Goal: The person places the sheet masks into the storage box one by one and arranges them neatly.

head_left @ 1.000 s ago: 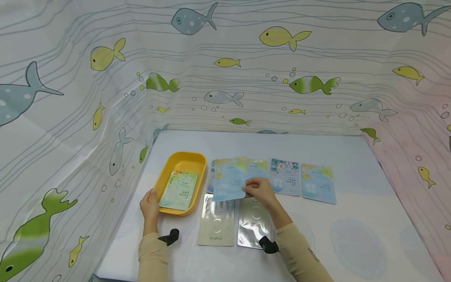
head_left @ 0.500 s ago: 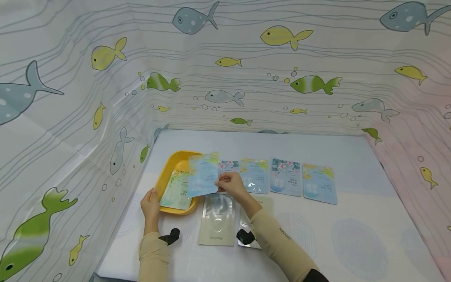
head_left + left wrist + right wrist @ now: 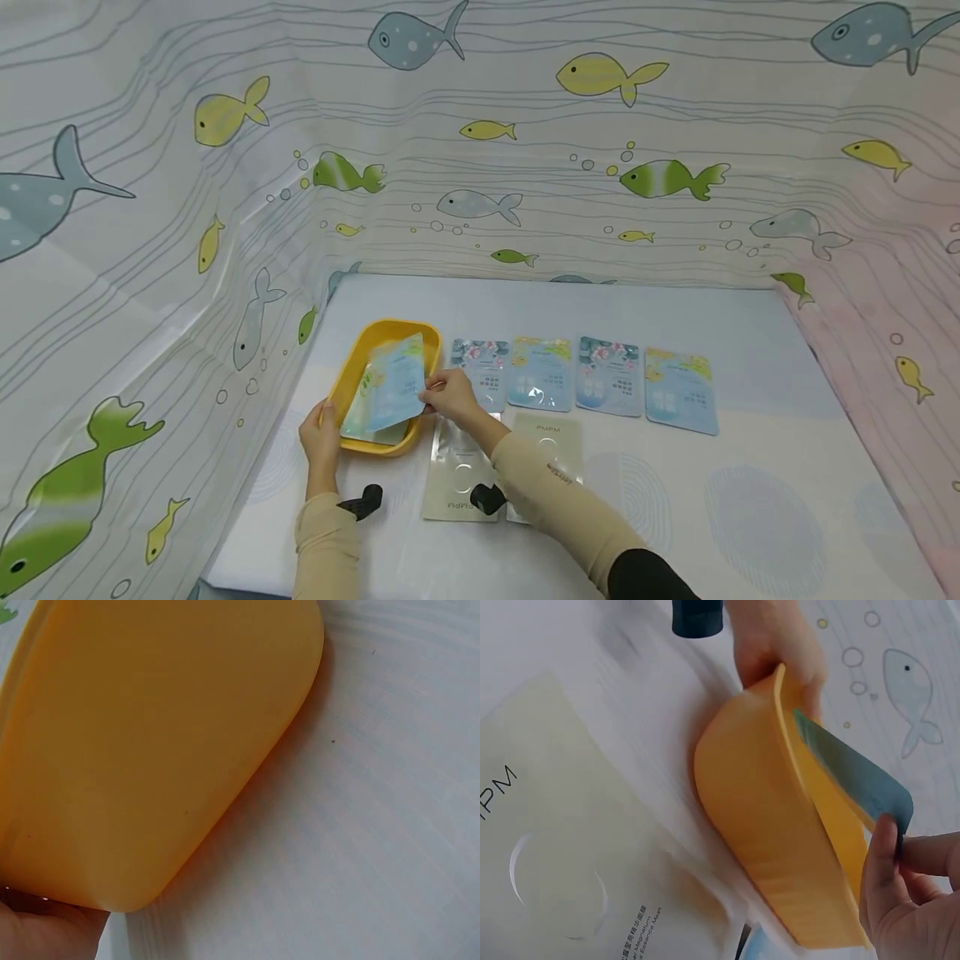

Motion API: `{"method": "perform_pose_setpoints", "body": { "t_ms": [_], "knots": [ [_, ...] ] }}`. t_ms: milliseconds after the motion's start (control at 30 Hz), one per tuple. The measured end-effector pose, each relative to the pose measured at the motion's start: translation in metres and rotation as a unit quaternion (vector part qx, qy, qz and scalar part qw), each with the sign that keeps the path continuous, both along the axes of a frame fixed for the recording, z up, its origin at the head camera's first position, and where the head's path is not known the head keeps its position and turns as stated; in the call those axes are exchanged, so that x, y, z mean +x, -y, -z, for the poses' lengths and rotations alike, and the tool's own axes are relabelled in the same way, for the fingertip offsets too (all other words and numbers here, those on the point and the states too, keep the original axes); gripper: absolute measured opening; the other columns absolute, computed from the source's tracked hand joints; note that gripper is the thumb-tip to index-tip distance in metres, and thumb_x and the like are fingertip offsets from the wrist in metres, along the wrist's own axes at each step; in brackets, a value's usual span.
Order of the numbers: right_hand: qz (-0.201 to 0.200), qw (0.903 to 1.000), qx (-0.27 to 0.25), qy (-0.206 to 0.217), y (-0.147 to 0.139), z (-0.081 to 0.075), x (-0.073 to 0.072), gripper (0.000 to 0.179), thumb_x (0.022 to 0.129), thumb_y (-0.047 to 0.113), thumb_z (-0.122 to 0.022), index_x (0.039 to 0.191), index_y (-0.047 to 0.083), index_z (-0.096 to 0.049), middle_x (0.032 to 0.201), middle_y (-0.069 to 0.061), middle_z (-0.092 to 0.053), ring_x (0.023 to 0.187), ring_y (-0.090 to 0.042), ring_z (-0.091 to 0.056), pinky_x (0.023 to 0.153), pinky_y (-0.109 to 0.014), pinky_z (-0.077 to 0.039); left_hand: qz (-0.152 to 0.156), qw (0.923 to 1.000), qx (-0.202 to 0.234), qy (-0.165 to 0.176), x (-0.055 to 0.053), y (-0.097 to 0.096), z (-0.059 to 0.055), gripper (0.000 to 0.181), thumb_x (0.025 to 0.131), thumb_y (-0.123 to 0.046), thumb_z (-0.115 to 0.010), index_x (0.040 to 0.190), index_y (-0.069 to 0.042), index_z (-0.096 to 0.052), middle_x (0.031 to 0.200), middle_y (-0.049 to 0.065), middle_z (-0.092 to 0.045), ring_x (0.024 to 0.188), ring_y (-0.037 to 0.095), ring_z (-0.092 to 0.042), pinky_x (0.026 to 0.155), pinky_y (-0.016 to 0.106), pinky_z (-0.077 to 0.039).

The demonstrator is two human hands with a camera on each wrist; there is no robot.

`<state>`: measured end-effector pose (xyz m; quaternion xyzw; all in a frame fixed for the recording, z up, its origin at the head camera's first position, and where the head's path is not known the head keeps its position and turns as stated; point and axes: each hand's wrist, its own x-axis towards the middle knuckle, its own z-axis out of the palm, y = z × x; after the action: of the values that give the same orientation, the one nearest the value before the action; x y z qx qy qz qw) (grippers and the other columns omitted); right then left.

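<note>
My left hand (image 3: 320, 437) grips the near left edge of a yellow plastic basin (image 3: 386, 331), whose outer wall fills much of the left wrist view. A pale green sheet mask packet (image 3: 356, 417) lies inside. Over it my right hand (image 3: 453, 398) pinches a light blue sheet mask packet (image 3: 397, 379) by its near right corner. This packet is tilted, overlapping the green one in the head view. In the right wrist view, thumb and fingers (image 3: 885, 844) hold its end above the basin's rim.
Right of the basin, a row of blue and floral packets (image 3: 542, 373) lies on the white table (image 3: 757, 467). Two silvery-beige packets (image 3: 459, 500) lie nearer, partly beneath my right forearm. A fish-printed curtain (image 3: 525, 167) surrounds the table's back and sides.
My right hand has carried the light blue packet leftward from over the row to inside the basin's outline, uncovering the floral packet. My left hand has stayed on the basin.
</note>
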<state>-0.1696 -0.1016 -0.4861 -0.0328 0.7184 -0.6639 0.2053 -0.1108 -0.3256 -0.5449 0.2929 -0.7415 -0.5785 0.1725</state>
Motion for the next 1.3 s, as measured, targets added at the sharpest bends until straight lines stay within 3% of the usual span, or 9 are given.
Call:
{"method": "perform_pose_setpoints", "body": {
  "t_ms": [100,333,500,567,667,800,1067,1300],
  "knots": [
    [0.006,0.9995,0.026,-0.014,0.01,0.004,0.001,0.008,0.079,-0.009,-0.066,0.086,-0.01,-0.064,0.071,-0.012,-0.066,0.073,-0.04,-0.067,0.067,-0.042,-0.057,-0.001,1.0,0.002,-0.002,-0.001,0.0,0.001,0.044,0.101,-0.018,-0.037,0.131,0.014,-0.045,0.136,0.032,-0.042,0.13,0.04,-0.035,0.109,0.048,-0.028],
    [-0.001,0.9951,0.085,-0.051,0.026,0.012,0.004,0.006,0.077,-0.007,-0.066,0.083,-0.008,-0.066,0.065,-0.011,-0.067,0.058,-0.027,-0.068,0.048,-0.02,-0.052,-0.006,1.0,0.0,-0.002,0.0,0.001,0.002,0.044,0.101,-0.019,-0.039,0.13,0.013,-0.047,0.135,0.03,-0.044,0.13,0.039,-0.036,0.109,0.047,-0.028],
    [-0.001,0.9905,0.116,-0.073,0.033,0.01,0.006,0.003,0.077,-0.007,-0.064,0.079,-0.006,-0.066,0.06,-0.007,-0.064,0.053,-0.023,-0.067,0.045,-0.018,-0.049,-0.007,0.9999,0.007,-0.004,0.0,0.0,0.001,0.044,0.101,-0.02,-0.039,0.13,0.013,-0.046,0.136,0.03,-0.044,0.13,0.038,-0.036,0.11,0.046,-0.027],
    [0.001,0.9852,0.143,-0.094,0.035,0.007,0.005,0.005,0.075,-0.006,-0.064,0.072,-0.003,-0.065,0.055,-0.003,-0.061,0.046,-0.016,-0.063,0.042,-0.016,-0.046,-0.008,0.9999,0.009,-0.005,0.0,0.0,0.001,0.044,0.101,-0.019,-0.039,0.13,0.013,-0.046,0.136,0.03,-0.043,0.13,0.038,-0.036,0.11,0.046,-0.027],
    [-0.009,0.9682,0.206,-0.142,0.038,0.003,0.005,0.021,0.074,-0.004,-0.063,0.056,0.004,-0.057,0.044,0.005,-0.049,0.036,-0.002,-0.047,0.037,-0.012,-0.034,-0.009,0.9999,0.008,-0.005,0.0,-0.001,0.0,0.044,0.101,-0.019,-0.038,0.13,0.013,-0.046,0.136,0.03,-0.043,0.13,0.038,-0.036,0.109,0.046,-0.028],
    [-0.026,0.9491,0.259,-0.177,0.041,0.0,0.006,0.036,0.072,0.0,-0.066,0.044,0.011,-0.047,0.039,0.008,-0.037,0.036,-0.002,-0.033,0.036,-0.015,-0.024,-0.008,0.9999,0.009,-0.005,0.0,-0.002,-0.001,0.044,0.101,-0.018,-0.038,0.13,0.013,-0.045,0.136,0.031,-0.043,0.13,0.038,-0.035,0.109,0.047,-0.028],
    [-0.057,0.9424,0.294,-0.149,0.044,0.002,0.007,0.029,0.076,0.007,-0.071,0.049,0.008,-0.059,0.039,0.006,-0.048,0.035,-0.004,-0.042,0.036,-0.015,-0.032,-0.004,0.9999,0.007,-0.008,0.0,-0.001,0.001,0.044,0.101,-0.018,-0.038,0.13,0.014,-0.045,0.135,0.031,-0.044,0.128,0.039,-0.037,0.107,0.048,-0.03],
    [-0.08,0.9293,0.315,-0.176,0.044,0.002,0.007,0.032,0.077,0.008,-0.071,0.048,0.008,-0.057,0.04,0.005,-0.047,0.036,-0.005,-0.042,0.036,-0.016,-0.032,-0.003,1.0,0.004,-0.008,0.0,-0.001,0.002,0.044,0.101,-0.018,-0.038,0.13,0.014,-0.045,0.135,0.031,-0.044,0.128,0.039,-0.037,0.107,0.048,-0.03]
  ]
}}
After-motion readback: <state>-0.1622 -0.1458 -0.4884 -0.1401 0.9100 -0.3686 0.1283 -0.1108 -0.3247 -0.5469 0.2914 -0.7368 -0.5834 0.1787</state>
